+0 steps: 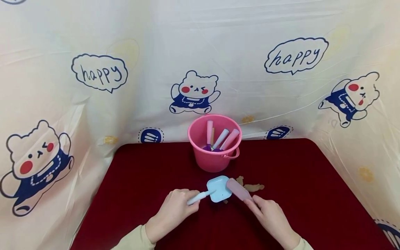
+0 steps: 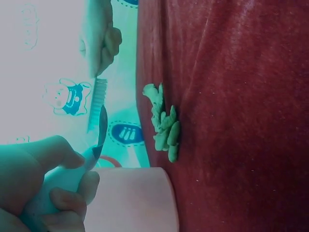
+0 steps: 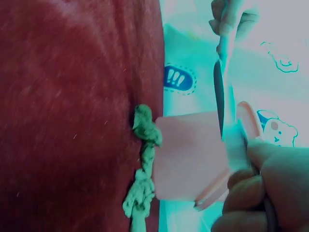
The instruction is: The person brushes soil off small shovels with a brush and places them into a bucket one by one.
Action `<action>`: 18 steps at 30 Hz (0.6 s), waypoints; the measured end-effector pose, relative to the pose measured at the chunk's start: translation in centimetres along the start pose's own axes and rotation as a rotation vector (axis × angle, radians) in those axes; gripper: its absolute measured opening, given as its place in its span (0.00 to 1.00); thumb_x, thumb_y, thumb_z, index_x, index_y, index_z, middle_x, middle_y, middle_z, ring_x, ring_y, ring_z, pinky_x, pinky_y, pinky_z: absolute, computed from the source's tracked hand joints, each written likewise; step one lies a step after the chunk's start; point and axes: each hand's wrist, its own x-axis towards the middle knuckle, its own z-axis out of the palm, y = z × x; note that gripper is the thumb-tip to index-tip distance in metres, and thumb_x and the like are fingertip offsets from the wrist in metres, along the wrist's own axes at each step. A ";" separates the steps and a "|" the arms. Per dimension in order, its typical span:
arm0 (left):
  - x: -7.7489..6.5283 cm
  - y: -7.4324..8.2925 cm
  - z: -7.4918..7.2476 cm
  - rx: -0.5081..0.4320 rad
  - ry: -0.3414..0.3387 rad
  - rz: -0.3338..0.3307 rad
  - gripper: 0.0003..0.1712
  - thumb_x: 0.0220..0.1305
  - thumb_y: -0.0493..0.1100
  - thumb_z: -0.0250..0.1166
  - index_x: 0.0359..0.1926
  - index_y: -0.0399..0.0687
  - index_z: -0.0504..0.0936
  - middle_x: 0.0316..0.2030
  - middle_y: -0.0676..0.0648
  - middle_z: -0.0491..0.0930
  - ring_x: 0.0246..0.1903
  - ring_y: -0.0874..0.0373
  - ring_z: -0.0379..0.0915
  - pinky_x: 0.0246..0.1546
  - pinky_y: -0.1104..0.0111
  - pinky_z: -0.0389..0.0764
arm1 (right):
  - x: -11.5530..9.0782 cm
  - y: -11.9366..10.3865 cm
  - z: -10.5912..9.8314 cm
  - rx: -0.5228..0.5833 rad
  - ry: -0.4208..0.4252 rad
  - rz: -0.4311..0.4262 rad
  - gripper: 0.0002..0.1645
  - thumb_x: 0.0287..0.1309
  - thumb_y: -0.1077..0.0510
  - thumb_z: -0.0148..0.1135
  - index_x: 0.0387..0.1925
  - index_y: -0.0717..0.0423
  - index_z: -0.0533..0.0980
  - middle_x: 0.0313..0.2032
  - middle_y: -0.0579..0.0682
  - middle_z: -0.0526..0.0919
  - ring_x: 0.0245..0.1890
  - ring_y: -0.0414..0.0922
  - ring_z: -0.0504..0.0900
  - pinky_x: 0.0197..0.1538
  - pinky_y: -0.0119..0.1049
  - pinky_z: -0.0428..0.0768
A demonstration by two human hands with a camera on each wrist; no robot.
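Observation:
My left hand (image 1: 176, 208) grips the handle of a small light blue toy shovel (image 1: 220, 190), fingers curled round it. In my right hand (image 1: 271, 216) is a pink brush (image 1: 239, 190), held by its handle with its head at the shovel's right edge. Bristles of the brush (image 2: 99, 94) show in the left wrist view. Both tools are above the table. Beneath and behind them lie several lumpy tan pieces (image 1: 254, 188), partly hidden in the head view; the left wrist view shows the lumps (image 2: 166, 130) clustered on the cloth.
A pink bucket (image 1: 212, 163) stands beyond the hands, holding several pink and pale handles (image 1: 221, 139); its carrying handle (image 1: 232, 155) hangs at the right. Dark red cloth (image 1: 150, 173) covers the table. White printed curtains (image 1: 150, 41) enclose the back and sides.

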 end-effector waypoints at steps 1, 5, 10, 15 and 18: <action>0.0 0.1 0.0 -0.002 -0.003 0.001 0.10 0.53 0.32 0.74 0.36 0.49 0.89 0.19 0.61 0.67 0.18 0.72 0.55 0.18 0.79 0.64 | 0.0 -0.1 0.0 0.021 -0.014 -0.014 0.28 0.67 0.50 0.69 0.20 0.39 0.61 0.17 0.28 0.51 0.17 0.27 0.49 0.20 0.25 0.56; -0.1 0.2 0.0 0.007 -0.010 0.016 0.10 0.53 0.32 0.74 0.36 0.49 0.89 0.19 0.60 0.68 0.18 0.72 0.55 0.18 0.79 0.64 | -0.2 -0.2 0.0 0.054 -0.094 0.016 0.27 0.70 0.46 0.66 0.20 0.39 0.61 0.16 0.28 0.52 0.16 0.27 0.50 0.20 0.25 0.57; -0.4 0.0 0.1 0.007 -0.008 0.010 0.10 0.53 0.33 0.74 0.36 0.50 0.90 0.21 0.59 0.75 0.18 0.73 0.58 0.18 0.79 0.65 | -0.3 0.2 -0.3 0.018 -0.092 0.084 0.28 0.71 0.47 0.66 0.19 0.41 0.61 0.15 0.31 0.53 0.16 0.28 0.50 0.20 0.26 0.57; -0.5 -0.3 0.2 -0.017 -0.027 -0.024 0.10 0.54 0.34 0.74 0.37 0.51 0.91 0.24 0.60 0.79 0.19 0.73 0.61 0.19 0.77 0.67 | -0.4 0.9 -0.7 -0.008 -0.051 0.068 0.29 0.71 0.50 0.66 0.19 0.42 0.60 0.15 0.31 0.52 0.16 0.28 0.49 0.19 0.26 0.57; -0.3 -0.3 0.3 -0.059 -0.055 -0.066 0.09 0.55 0.34 0.73 0.36 0.51 0.90 0.24 0.60 0.78 0.18 0.72 0.61 0.19 0.76 0.68 | -0.3 1.2 -1.0 -0.016 -0.044 0.098 0.28 0.72 0.49 0.64 0.19 0.43 0.60 0.15 0.32 0.53 0.16 0.29 0.49 0.19 0.27 0.57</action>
